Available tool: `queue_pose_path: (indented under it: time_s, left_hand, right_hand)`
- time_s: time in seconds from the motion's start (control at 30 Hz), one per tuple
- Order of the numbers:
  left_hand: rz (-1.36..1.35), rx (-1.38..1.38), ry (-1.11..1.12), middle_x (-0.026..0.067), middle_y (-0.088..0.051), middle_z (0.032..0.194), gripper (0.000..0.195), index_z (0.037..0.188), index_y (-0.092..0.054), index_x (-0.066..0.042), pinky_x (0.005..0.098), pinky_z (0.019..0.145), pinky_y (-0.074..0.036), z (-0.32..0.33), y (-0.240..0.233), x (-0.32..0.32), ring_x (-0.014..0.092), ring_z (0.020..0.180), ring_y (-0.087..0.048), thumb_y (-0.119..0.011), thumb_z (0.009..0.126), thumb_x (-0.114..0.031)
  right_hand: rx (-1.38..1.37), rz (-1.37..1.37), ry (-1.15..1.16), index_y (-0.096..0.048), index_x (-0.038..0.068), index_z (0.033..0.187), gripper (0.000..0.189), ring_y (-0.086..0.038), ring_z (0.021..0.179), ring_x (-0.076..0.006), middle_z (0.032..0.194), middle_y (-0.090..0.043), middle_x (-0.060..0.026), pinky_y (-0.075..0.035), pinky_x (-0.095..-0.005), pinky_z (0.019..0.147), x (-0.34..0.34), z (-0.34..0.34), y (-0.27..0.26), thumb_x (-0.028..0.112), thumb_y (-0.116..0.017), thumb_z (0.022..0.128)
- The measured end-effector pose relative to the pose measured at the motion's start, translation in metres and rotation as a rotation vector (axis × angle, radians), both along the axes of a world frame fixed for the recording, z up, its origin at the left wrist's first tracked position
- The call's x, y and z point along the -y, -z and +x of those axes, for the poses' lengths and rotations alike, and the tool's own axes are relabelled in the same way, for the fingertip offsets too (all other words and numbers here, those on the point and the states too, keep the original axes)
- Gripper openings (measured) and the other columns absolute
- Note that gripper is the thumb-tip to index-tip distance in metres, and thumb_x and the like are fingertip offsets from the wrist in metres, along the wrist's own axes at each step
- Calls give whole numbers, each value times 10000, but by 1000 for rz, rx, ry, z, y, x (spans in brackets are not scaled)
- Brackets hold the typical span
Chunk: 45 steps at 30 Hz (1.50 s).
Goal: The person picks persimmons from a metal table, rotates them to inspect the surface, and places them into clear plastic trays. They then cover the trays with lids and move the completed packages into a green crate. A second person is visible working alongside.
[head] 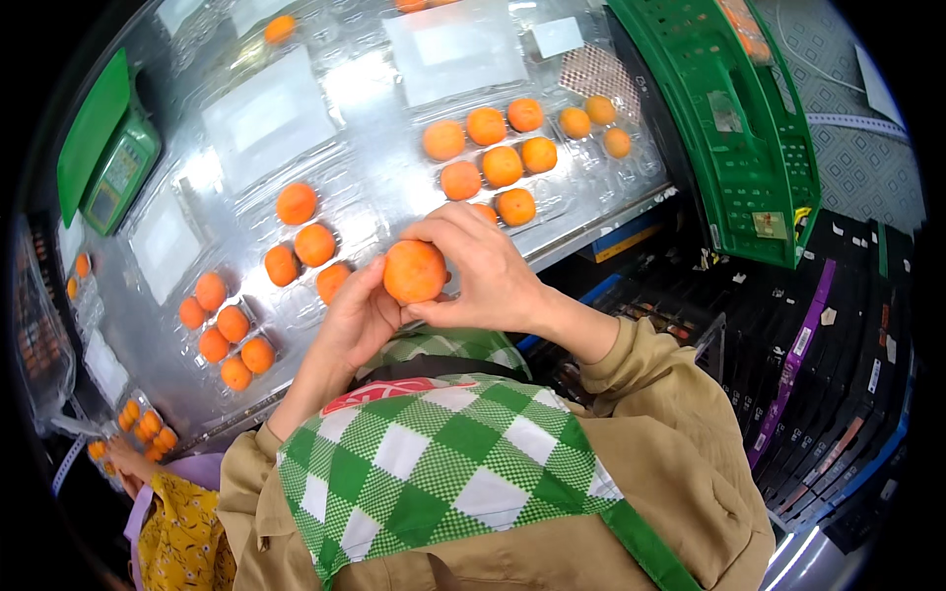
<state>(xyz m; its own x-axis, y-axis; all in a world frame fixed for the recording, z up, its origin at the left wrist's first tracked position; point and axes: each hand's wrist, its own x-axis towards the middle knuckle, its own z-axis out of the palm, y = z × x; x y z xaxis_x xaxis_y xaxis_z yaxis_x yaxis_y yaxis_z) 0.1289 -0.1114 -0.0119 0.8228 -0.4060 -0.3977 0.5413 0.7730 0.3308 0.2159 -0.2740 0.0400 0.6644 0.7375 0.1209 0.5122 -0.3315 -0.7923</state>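
Note:
An orange citrus fruit (414, 272) is between my two hands, above the near edge of the metal table. My right hand (488, 277) grips it from the right with fingers and thumb. My left hand (362, 314) touches its left side with the thumb; the other fingers lie partly hidden below. Just left of the hands, several oranges (315, 245) sit in a clear plastic tray. Beyond my right hand, a second clear tray holds rows of oranges (502, 166). More oranges (233, 323) rest in a clear tray at the left.
A green scale (118, 177) stands at the far left. White sheets (270, 118) and clear trays cover parts of the table. Smaller oranges (599, 110) lie near the right edge, beside a green crate (746, 148). Black crates (813, 354) are stacked at right. A co-worker's hand (129, 462) is at lower left.

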Motion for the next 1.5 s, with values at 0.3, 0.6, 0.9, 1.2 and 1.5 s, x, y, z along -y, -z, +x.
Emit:
queue_pose_path:
  time_s: [0.3,0.6,0.9,1.2,1.5]
  left_hand:
    - [329,10,55,150,-549,1177,485,1263,-432,3,340,843,-481,33,-13,30,236,1021,-579,-467,922,-341]
    - [484,-69,93,144,-563,1145,445,1222,-457,-15,341,829,-486,40,1,31,210,983,-578,-458,918,-339]
    - [558,-102,60,122,-575,1124,440,1219,-467,-26,334,825,-476,54,11,24,191,976,-579,-478,911,-341]
    - [717,-59,-6,122,-557,1141,401,1215,-477,-23,338,899,-424,99,30,2,196,1046,-543,-514,906,-275]
    - [1214,17,-183,137,-538,1109,554,1261,-404,57,331,909,-411,182,69,-11,195,1055,-518,-587,847,-261]
  right_hand:
    - [-584,195,272,-540,20,1120,533,-543,993,-150,1071,-538,-58,-470,-302,824,110,35,51,105,-752,639]
    - [158,-312,231,-552,69,1080,525,-527,961,-267,1036,-546,-82,-442,-353,818,160,80,79,111,-748,595]
    - [298,-390,102,-546,76,1068,487,-541,893,-251,1031,-536,-56,-465,-356,767,161,87,89,72,-704,607]
    - [251,-372,75,-524,78,1094,490,-540,902,-250,1056,-526,-54,-458,-356,785,159,88,87,39,-674,629]
    - [-39,-394,340,-523,35,1078,417,-593,752,-258,901,-584,-103,-485,-347,665,171,80,76,131,-696,710]
